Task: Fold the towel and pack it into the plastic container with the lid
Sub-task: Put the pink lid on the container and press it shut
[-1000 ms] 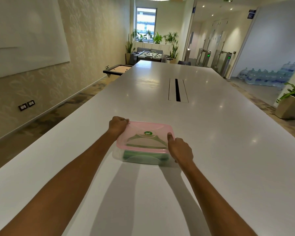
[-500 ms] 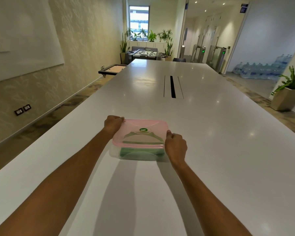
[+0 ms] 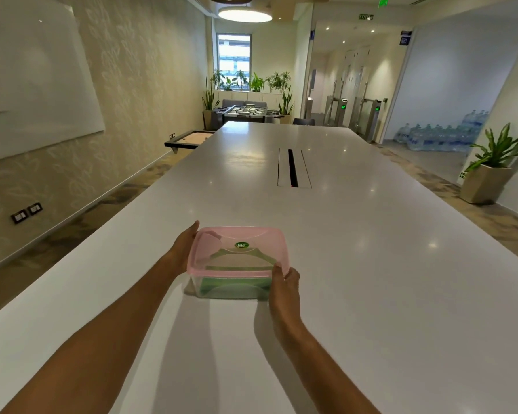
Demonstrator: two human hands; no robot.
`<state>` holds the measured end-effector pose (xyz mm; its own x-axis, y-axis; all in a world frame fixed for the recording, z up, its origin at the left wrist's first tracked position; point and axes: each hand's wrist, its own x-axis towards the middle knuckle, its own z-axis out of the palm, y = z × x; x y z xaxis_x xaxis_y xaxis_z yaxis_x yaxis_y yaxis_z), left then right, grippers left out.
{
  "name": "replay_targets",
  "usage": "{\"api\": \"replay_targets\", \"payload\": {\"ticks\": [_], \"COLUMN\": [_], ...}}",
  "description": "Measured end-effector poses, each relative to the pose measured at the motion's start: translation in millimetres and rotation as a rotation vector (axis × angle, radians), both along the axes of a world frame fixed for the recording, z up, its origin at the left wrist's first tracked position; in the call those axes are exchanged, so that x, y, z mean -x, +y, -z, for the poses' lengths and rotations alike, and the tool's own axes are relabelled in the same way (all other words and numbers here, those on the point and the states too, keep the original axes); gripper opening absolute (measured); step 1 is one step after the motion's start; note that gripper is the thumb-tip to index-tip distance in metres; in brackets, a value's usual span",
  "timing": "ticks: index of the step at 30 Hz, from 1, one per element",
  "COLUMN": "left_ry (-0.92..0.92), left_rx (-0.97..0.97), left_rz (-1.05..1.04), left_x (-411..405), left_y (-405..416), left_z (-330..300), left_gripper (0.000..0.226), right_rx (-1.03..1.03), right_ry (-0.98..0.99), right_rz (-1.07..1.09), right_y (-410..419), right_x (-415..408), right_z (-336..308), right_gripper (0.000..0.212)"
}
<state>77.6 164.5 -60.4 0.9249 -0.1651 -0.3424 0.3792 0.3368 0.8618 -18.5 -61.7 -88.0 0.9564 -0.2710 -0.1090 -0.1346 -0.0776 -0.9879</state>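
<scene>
A clear plastic container (image 3: 202,289) stands on the long white table (image 3: 371,264) in front of me, with a translucent pink lid (image 3: 260,239) on top. A folded green towel (image 3: 237,286) shows through its near wall. My left hand (image 3: 183,249) holds the container's left side, fingers reaching under the lid's edge. My right hand (image 3: 284,289) grips the near right corner, thumb on the lid's rim.
A cable slot (image 3: 293,168) runs along the table's middle, beyond the container. The table's left edge falls to the floor by the wall. A potted plant (image 3: 491,171) stands on the floor at the right.
The head camera has tilted up, so the container sits lower in view. My left hand has opened along the side and my right hand has slid to the near right corner.
</scene>
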Motion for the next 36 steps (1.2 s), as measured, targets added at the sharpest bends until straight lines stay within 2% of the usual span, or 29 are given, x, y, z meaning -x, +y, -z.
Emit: {"api": "replay_targets", "payload": {"ticks": [5,9,13,17,18,22,26,31,34,36], "left_ry": [0.034,0.007,-0.023,-0.112,-0.138,-0.15,-0.168,-0.167,-0.145,-0.137], "left_rx": [-0.011,-0.043,-0.038,-0.063,-0.056,-0.055,-0.084,-0.115,-0.071,-0.044], "left_rz": [-0.063,-0.121,-0.166,-0.247,-0.248,-0.275,-0.316,-0.381,-0.441,-0.475], "left_x": [-4,-11,-27,-45,-51,-74,-90,-102,-100,-97], "left_y": [2,4,7,1,-1,-10,-22,-31,-39,-45], "left_z": [1,-6,-14,-26,-27,-28,-35,-28,-22,-19], "left_gripper": [0.062,0.061,0.072,0.062,0.061,0.067,0.057,0.048,0.044,0.037], "right_rx": [-0.073,-0.032,-0.059,-0.096,-0.117,-0.241,-0.295,-0.297,-0.332,-0.375], "right_ry": [-0.033,-0.036,-0.078,-0.115,-0.104,-0.092,-0.092,-0.058,-0.057,-0.051], "right_rz": [0.011,-0.022,-0.059,-0.069,-0.068,-0.015,-0.002,-0.027,-0.081,-0.098], "right_y": [15,11,2,3,2,-1,4,4,4,3], "right_x": [-3,-25,-62,-121,-134,-172,-207,-268,-268,-273], "right_z": [0,-13,-35,-40,-41,-65,-71,-41,-54,-60], "right_gripper": [0.043,0.047,0.046,0.066,0.066,0.041,0.045,0.072,0.055,0.053]}}
